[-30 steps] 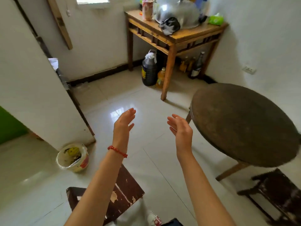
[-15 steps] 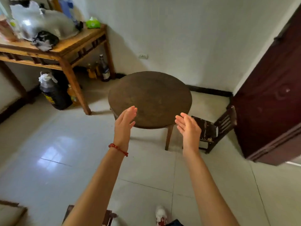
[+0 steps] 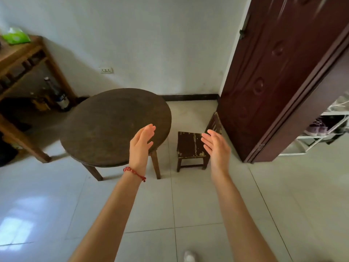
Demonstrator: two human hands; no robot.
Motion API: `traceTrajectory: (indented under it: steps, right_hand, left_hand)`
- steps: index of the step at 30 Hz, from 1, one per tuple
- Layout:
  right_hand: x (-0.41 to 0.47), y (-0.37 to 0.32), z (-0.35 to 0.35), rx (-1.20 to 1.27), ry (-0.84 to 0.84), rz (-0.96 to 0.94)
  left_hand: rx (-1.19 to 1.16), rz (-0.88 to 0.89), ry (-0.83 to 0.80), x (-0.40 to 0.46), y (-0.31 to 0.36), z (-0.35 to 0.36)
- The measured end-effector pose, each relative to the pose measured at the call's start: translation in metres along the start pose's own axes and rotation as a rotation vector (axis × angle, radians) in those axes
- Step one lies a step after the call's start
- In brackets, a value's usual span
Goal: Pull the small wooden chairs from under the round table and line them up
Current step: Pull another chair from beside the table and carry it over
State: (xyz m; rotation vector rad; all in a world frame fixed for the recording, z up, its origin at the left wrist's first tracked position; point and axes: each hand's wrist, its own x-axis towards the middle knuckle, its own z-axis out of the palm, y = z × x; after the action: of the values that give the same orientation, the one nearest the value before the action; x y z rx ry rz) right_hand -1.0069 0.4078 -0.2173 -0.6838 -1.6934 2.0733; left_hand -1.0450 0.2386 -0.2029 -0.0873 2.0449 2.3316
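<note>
— Left hand (image 3: 141, 146)?
— Grip slack, fingers straight, holding nothing (raised before the round counter (image 3: 105, 127)).
— Right hand (image 3: 217, 146)?
— Same — flat, touching nothing; small wooden chair (image 3: 190, 146) just beside the counter, on the floor.

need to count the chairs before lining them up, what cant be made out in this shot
Head view only:
- Chair: its back's lower part is hidden by the right hand.
- Under the round table: its top hides the floor beneath, so any chairs there cannot be seen.
- Bottles under the side table: dark and blurred.
- Shoe: cut off by the bottom edge.
- Left hand covers part of the tabletop.
</note>
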Motion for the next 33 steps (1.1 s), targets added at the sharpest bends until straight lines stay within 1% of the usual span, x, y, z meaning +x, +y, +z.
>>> traceTrajectory:
  steps: [7,15,23,27,33]
  right_hand:
    - [0.082,-0.014,-0.042,0.002,-0.019,-0.024]
    - [0.153,-0.012,-0.054,0.000,-0.009,-0.001]
    - [0.250,-0.007,-0.048,0.003,0.045,0.009]
    - [0.317,-0.013,-0.030,-0.023,0.068,0.035]
    - [0.390,-0.024,-0.010,-0.033,0.091,0.034]
  left_hand:
    - [0.009,0.006,-0.033,0.046,-0.011,0.085]
    - [0.025,-0.017,-0.053,0.105,-0.026,0.137]
    - [-0.017,-0.061,-0.079,0.201,-0.044,0.191]
    - [-0.007,-0.097,-0.080,0.266,-0.045,0.219]
    - [0.033,-0.112,-0.102,0.338,-0.046,0.247]
